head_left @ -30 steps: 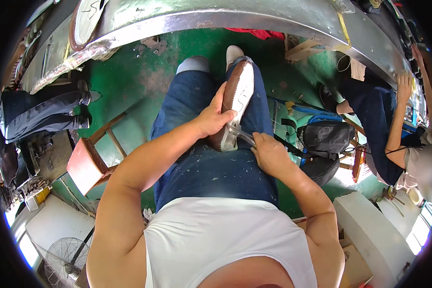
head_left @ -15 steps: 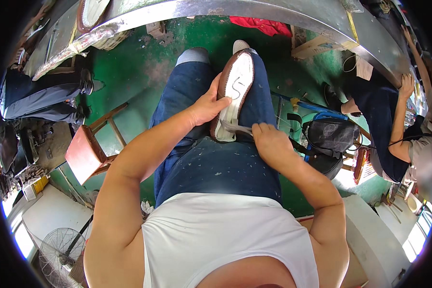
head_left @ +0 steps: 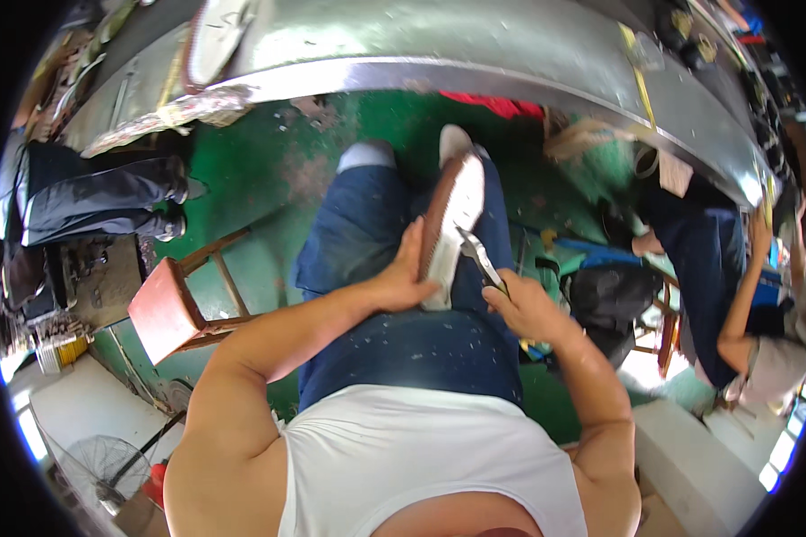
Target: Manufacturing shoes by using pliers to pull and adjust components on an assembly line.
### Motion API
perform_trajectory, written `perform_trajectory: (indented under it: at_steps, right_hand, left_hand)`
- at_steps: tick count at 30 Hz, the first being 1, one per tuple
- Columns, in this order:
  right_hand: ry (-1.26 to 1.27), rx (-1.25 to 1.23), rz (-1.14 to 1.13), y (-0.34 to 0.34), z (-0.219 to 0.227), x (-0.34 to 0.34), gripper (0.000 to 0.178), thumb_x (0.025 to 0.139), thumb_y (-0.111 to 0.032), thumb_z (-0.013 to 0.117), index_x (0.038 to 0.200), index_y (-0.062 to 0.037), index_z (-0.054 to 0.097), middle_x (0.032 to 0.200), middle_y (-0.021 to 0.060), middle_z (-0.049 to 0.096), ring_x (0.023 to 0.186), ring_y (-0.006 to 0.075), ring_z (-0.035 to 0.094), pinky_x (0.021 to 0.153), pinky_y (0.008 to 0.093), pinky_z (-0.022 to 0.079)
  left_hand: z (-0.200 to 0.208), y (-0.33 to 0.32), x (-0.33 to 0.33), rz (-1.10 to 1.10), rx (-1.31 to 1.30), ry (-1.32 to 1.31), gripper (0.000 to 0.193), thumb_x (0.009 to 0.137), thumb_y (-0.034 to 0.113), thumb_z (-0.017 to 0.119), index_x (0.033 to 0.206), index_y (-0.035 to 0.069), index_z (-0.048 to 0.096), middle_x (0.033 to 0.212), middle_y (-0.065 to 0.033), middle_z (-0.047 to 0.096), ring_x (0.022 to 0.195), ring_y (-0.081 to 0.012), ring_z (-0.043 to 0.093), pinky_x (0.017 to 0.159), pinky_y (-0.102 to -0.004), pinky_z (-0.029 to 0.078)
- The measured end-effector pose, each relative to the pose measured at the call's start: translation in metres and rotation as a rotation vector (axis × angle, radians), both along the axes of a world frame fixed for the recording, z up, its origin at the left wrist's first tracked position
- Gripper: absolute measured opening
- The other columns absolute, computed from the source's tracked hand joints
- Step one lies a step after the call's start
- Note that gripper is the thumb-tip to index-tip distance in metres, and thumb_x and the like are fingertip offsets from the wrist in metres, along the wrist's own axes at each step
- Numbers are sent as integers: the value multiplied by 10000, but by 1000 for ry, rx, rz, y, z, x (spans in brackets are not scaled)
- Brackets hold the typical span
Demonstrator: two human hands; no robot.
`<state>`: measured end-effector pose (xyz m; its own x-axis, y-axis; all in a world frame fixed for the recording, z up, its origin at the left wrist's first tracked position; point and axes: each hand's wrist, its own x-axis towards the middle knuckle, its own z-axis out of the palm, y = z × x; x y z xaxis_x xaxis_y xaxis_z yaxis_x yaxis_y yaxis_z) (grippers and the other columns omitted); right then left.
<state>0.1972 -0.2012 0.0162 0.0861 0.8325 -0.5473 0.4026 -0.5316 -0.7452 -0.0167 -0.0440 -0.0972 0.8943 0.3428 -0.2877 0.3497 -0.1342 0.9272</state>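
Observation:
A brown shoe (head_left: 463,201) lies sole up along my right thigh, tilted a little, with its pale sole showing and a brown stitched edge. My left hand (head_left: 405,276) holds it by the left side near the heel, fingers along the upper and thumb toward the sole. In my right hand (head_left: 524,309) is a pair of metal pliers (head_left: 479,255), gripped by the handles. Their jaws point up and left, beside the right edge of the sole. Whether they touch the shoe I cannot tell.
A metal-topped workbench (head_left: 349,76) runs across ahead, with another shoe sole (head_left: 219,40) on it at left. A red stool (head_left: 166,309) stands to my left. At right are a black bag (head_left: 611,300) and another person's arm (head_left: 748,286). A fan (head_left: 98,470) stands lower left.
The pliers have turned from lying across the heel to pointing up beside the sole's right edge. The shoe has tilted, and my left hand has slid toward the heel. The view has shifted.

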Motion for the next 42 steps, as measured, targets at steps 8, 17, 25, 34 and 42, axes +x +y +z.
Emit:
perform_trajectory:
  at_steps: [8, 17, 25, 34, 42]
  right_hand:
    - [45, -7, -78, -5, -51, -7, 370, 1047, -327, 470, 1004, 25, 571, 901, 178, 680, 752, 303, 683, 699, 398, 535]
    - [667, 30, -541, -25, -96, 9, 433, 1077, -354, 407, 1117, 45, 570, 913, 130, 660, 745, 200, 655, 683, 324, 525]
    - [684, -60, -508, -4, -108, 27, 525, 1075, -450, 346, 1110, 11, 593, 837, 114, 701, 642, 151, 647, 450, 246, 407]
    - [718, -185, -498, 10, -100, 34, 522, 1076, -431, 327, 1116, 17, 591, 901, 127, 688, 740, 211, 700, 456, 249, 459]
    - [729, -199, -544, 11, -99, 40, 507, 1071, -406, 329, 1101, 33, 580, 895, 142, 682, 728, 228, 705, 444, 253, 469]
  left_hand:
    - [2, 26, 15, 9, 479, -63, 1148, 719, 432, 855, 1472, -104, 174, 1490, -369, 277, 1441, -468, 269, 1179, -462, 268]
    - [90, 120, 49, 259, -559, -103, 549, 971, 291, 667, 1402, -8, 508, 1223, -77, 640, 1054, -134, 593, 923, -317, 497]
    - [308, 299, 163, -30, 1245, -71, 642, 867, 352, 694, 1327, -43, 484, 1030, -265, 665, 986, -423, 640, 872, -465, 501]
    - [152, 472, 268, -165, 1649, 480, 724, 993, 474, 478, 1534, 18, 325, 1599, -119, 328, 1487, -352, 247, 1186, -549, 194]
    - [214, 501, 188, 289, 1513, 534, 277, 912, 317, 573, 1045, 105, 691, 1110, -129, 700, 1078, -330, 648, 928, -457, 523]
